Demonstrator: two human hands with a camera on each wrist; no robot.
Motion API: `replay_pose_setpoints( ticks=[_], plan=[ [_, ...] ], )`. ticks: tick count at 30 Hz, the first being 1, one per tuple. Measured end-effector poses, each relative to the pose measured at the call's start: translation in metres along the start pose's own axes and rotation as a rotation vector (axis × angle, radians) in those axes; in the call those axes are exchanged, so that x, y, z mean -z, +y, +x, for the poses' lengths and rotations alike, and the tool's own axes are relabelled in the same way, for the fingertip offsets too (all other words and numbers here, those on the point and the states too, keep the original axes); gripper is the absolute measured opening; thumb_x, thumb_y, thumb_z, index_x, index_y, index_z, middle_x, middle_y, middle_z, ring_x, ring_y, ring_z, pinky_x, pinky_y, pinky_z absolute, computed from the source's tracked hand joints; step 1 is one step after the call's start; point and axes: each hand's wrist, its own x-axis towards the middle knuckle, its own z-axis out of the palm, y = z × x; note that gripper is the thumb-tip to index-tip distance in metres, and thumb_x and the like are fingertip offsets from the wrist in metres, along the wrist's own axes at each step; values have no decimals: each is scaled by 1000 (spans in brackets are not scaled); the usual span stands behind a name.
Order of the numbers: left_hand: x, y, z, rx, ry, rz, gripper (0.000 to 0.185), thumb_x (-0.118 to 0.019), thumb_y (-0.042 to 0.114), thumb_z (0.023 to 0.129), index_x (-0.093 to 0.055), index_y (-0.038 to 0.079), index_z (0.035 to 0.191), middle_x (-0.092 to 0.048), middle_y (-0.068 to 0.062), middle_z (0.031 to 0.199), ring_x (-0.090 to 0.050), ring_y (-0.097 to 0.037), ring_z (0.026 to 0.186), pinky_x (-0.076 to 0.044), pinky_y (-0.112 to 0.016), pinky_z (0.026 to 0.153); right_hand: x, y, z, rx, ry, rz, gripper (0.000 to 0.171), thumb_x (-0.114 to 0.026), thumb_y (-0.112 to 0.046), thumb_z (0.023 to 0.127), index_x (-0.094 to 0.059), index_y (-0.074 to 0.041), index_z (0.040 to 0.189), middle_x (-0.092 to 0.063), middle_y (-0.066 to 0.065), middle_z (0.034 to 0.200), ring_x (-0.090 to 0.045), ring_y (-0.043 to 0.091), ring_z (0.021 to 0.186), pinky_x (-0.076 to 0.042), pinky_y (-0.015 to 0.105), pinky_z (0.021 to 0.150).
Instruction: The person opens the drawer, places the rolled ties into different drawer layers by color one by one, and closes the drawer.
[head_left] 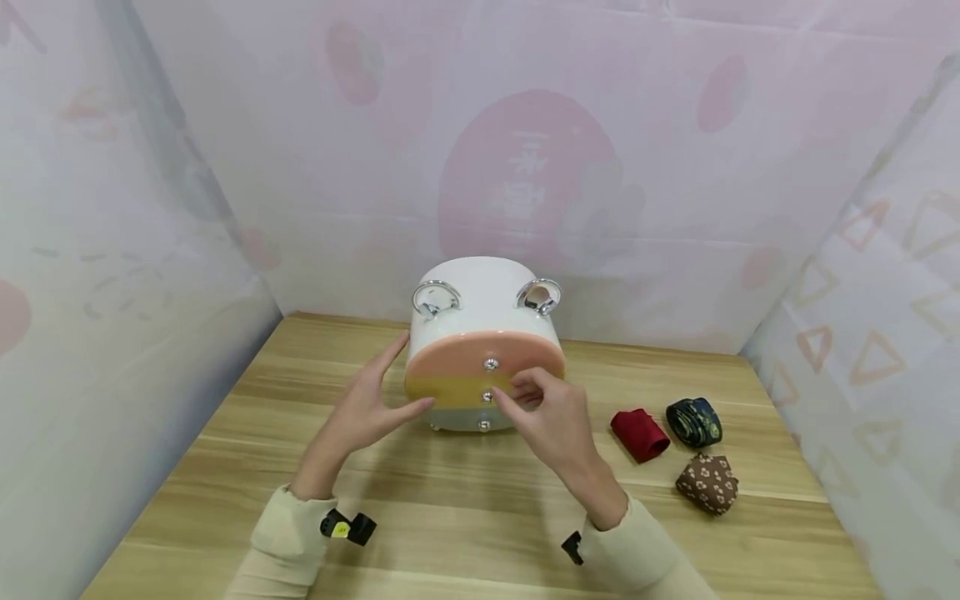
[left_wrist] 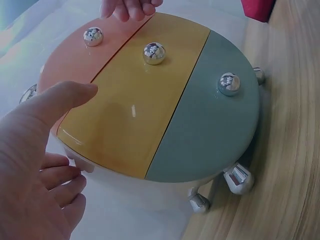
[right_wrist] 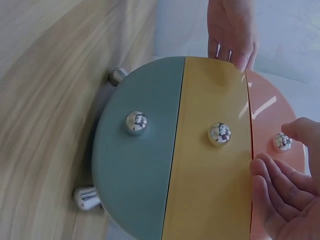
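A round white drawer box [head_left: 480, 300] lies on the wooden table [head_left: 465, 517], its front facing me. The front has an orange drawer [head_left: 487, 352], a yellow drawer [left_wrist: 135, 105] and a teal drawer [left_wrist: 205, 135], each with a silver knob. My left hand [head_left: 408, 375] rests against the box's left edge, thumb [left_wrist: 65, 97] touching the rim of the yellow drawer front. My right hand [head_left: 510, 392] hovers with loosely curled fingers [right_wrist: 275, 195] just right of the yellow drawer's knob [right_wrist: 219, 133], not gripping it. All three drawers look closed.
Three rolled cloth pieces lie to the right of the box: a red one [head_left: 639, 433], a dark patterned one [head_left: 693, 422] and a brown flowered one [head_left: 708, 482]. Patterned fabric walls [head_left: 112, 333] close in the table on three sides.
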Motion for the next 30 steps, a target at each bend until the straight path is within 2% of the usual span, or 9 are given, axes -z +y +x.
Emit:
replay_pose_setpoints(
  ticks=[8, 13, 23, 30],
  plan=[
    [-5, 3, 0, 9, 45, 7, 104, -89, 40, 86, -30, 14, 168, -37, -15, 170, -36, -44, 156, -35, -72, 124, -11, -5, 7, 1, 44, 10, 20, -90, -19, 86, -75, -6, 89, -77, 5, 80, -74, 8, 69, -65, 22, 64],
    [-7, 3, 0, -9, 75, -12, 97, -88, 34, 88, -34, 12, 166, -40, -16, 169, -38, -44, 156, -36, -72, 123, -17, -5, 11, 11, 60, 5, 20, -89, -20, 86, -75, -6, 87, -77, 4, 78, -73, 7, 67, -64, 19, 62],
    [-13, -2, 0, -57, 121, -32, 89, -87, 27, 90, -39, 13, 164, -46, -18, 165, -43, -42, 153, -40, -69, 122, -24, -4, 14, 51, 88, -68, 20, -90, -23, 86, -77, -8, 85, -77, 2, 73, -72, 6, 62, -63, 20, 59],
    [-14, -3, 1, -56, 134, -40, 89, -87, 25, 91, -39, 12, 164, -46, -20, 164, -42, -44, 153, -40, -70, 121, -25, -9, 18, 62, 99, -125, 25, -89, -28, 87, -77, -7, 82, -77, 2, 71, -72, 7, 60, -62, 18, 59]
  ],
)
